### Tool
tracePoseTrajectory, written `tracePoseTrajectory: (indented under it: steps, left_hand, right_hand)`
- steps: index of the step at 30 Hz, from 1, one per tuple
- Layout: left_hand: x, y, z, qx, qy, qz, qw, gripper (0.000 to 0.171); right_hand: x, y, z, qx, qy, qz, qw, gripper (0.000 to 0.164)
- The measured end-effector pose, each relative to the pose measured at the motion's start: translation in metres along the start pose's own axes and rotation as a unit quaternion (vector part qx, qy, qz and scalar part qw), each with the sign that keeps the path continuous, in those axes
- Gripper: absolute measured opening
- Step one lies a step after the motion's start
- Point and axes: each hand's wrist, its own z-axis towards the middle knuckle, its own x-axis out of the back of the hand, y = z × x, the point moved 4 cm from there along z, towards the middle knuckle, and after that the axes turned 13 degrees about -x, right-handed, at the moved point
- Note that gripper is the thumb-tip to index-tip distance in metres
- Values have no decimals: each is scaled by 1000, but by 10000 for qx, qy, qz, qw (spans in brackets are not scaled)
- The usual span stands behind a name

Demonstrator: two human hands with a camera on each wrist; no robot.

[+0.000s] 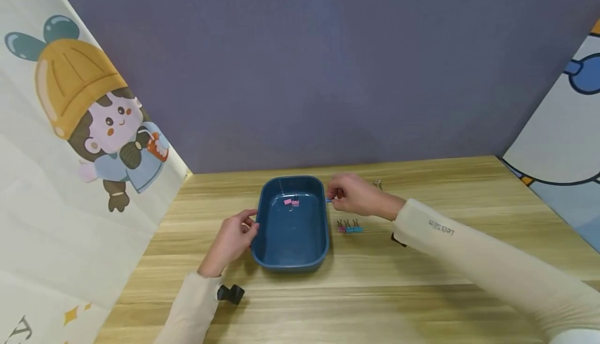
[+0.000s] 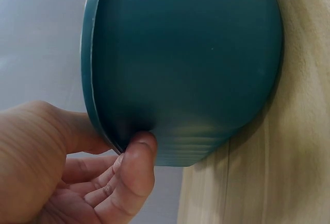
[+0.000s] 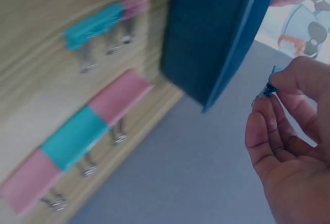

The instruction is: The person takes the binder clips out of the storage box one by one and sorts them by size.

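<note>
My left hand (image 1: pixel 236 237) grips the left rim of a dark blue plastic basin (image 1: pixel 290 253), thumb and fingers on either side of the rim in the left wrist view. Two small pink binder clips (image 1: pixel 295 203) lie on the basin floor toward its far end. Just beyond the basin's right rim, my right hand (image 1: pixel 353 195) pinches a small blue binder clip (image 3: pixel 270 88) between thumb and fingertips, its metal handles pointing out. On the wood, right of the basin, sits a row of small binder clips (image 1: pixel 357 229), pink at one end and blue beyond.
A row of larger binder clips, pink (image 3: pixel 121 96), turquoise (image 3: pixel 76 137) and pink, lies beyond the small row, mostly hidden by my right hand in the head view. A purple-grey wall (image 1: pixel 328 73) stands behind the wooden table (image 1: pixel 290 307). Printed sheets (image 1: pixel 47 219) flank it.
</note>
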Motion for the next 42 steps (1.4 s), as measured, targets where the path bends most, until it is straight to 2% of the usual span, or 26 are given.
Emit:
tracePoseTrajectory:
  steps: [7, 13, 19, 25, 31, 42]
  left_hand:
    - [0, -1, 0, 56, -27, -28, 10000, 36]
    - [1, 1, 1, -12, -44, -55, 10000, 36]
    - [2, 2, 3, -75, -58, -30, 10000, 37]
    - [2, 1, 3, -15, -89, 5, 10000, 37]
    - [1, 0, 2, 13, -90, -2, 10000, 37]
    - [0, 0, 2, -39, -81, 7, 10000, 36]
  right_hand:
    - [1, 25, -20, -113, 116, -14, 9999, 9]
    - [-3, 42, -41, -501, -51, 1, 9987, 14]
    - [-12, 58, -57, -536, -157, -9, 9984, 12]
    - [-20, 69, -64, -317, -115, -85, 9994, 16]
    - [-29, 78, -70, -484, -290, 39, 9984, 16]
    - [-36, 84, -69, -637, -352, -9, 9973, 15]
